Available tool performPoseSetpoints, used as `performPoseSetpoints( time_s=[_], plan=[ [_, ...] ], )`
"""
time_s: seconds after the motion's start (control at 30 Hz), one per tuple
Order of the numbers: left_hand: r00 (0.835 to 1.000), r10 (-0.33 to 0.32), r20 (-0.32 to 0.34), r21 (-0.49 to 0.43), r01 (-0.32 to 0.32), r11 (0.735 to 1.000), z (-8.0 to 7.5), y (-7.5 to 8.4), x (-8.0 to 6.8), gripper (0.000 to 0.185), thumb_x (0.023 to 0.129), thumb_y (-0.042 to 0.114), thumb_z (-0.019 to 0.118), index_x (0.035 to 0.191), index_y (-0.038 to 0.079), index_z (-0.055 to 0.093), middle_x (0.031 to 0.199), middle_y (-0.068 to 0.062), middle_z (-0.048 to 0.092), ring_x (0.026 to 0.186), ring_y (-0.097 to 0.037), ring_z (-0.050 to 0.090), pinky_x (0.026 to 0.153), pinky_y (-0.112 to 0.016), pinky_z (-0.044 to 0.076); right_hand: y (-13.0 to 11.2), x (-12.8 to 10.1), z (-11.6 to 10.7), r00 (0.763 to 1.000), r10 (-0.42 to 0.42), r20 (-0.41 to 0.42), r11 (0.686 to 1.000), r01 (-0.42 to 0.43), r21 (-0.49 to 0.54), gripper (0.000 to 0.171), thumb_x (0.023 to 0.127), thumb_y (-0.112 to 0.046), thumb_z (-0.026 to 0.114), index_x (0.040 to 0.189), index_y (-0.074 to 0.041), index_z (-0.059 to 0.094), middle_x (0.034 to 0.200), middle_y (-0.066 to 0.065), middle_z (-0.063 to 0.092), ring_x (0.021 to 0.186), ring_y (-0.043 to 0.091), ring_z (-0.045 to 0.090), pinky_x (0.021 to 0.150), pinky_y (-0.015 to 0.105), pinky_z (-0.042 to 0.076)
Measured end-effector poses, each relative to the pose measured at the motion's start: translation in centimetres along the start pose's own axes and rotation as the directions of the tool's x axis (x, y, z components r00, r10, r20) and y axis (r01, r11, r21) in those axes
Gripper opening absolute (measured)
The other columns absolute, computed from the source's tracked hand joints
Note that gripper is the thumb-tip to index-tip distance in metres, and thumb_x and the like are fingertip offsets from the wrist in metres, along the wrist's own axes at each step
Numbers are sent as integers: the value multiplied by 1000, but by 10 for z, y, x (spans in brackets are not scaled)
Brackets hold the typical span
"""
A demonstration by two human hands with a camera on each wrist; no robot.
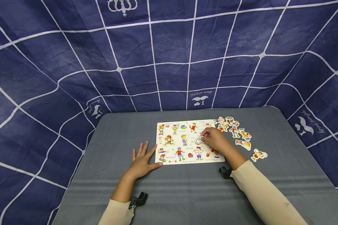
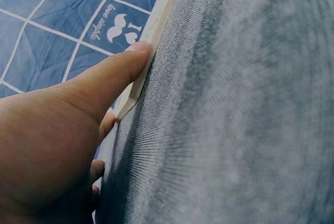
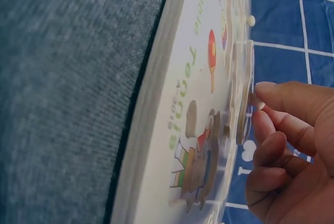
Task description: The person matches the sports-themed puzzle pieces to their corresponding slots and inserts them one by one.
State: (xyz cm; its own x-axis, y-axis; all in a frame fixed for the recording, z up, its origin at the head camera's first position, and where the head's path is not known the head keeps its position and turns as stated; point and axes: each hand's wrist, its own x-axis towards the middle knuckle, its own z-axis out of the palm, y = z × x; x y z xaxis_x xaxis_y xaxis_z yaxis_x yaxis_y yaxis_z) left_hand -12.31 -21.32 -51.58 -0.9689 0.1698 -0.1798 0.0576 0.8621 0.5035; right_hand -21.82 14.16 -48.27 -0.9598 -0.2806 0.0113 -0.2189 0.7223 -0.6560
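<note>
Two bare hands, the left hand (image 1: pixel 142 161) and the right hand (image 1: pixel 215 139), emerge from long cream-coloured fabric sleeves (image 1: pixel 266 195). A small black plastic camera mount (image 1: pixel 138 200) is strapped at each wrist, beside the cuff.

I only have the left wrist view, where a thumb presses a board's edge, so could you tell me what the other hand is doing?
Observer: The right hand is over the puzzle board, pinching a puzzle piece by its small peg.
Operator: Thank you. Is that piece seated in the board?
Observer: Not fully; the right wrist view shows it standing just off the board's face.
Operator: Are other pieces out of the board?
Observer: Yes, a cluster of loose pieces lies on the grey table, right of the board.
Operator: And how does the left hand lie overall?
Observer: The left hand rests flat on the table, fingers spread, thumb against the board's left edge.
</note>
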Motion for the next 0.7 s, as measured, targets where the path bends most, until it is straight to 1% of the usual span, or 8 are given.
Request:
performPoseSetpoints(
  time_s=[0.23,0.37,0.53,0.7],
  plan=[
    [1000,1,-4,4,-1,1000,0,0,-1,95,83,69,69,161,33,27,172,-11,3,159,-38,-6,121,-68,-11,0,6,4,998,49,50,999,-48,-12,6,91,-13,72,88,-9,69,79,3,61,69,14,53,64,27,41],
    [1000,5,-8,0,-5,1000,0,1,-1,95,83,68,70,160,33,28,172,-11,3,159,-38,-6,121,-67,-11,-2,8,4,995,74,72,997,-71,-36,7,93,-15,71,88,-9,69,78,2,60,68,15,52,64,27,41],
    [1000,5,-9,1,-5,1000,0,2,-1,95,83,67,70,160,32,29,172,-12,4,159,-38,-6,121,-68,-11,-3,10,3,993,79,83,995,-74,-64,8,93,-17,71,89,-11,67,79,3,60,69,15,53,65,28,41],
    [1000,5,-9,-3,-5,1000,-1,2,-1,95,83,67,71,160,32,29,172,-12,4,159,-38,-5,121,-68,-11,-1,11,3,993,83,85,995,-78,-66,8,93,-16,71,88,-11,67,78,3,60,69,16,53,65,28,41]
  ],
)
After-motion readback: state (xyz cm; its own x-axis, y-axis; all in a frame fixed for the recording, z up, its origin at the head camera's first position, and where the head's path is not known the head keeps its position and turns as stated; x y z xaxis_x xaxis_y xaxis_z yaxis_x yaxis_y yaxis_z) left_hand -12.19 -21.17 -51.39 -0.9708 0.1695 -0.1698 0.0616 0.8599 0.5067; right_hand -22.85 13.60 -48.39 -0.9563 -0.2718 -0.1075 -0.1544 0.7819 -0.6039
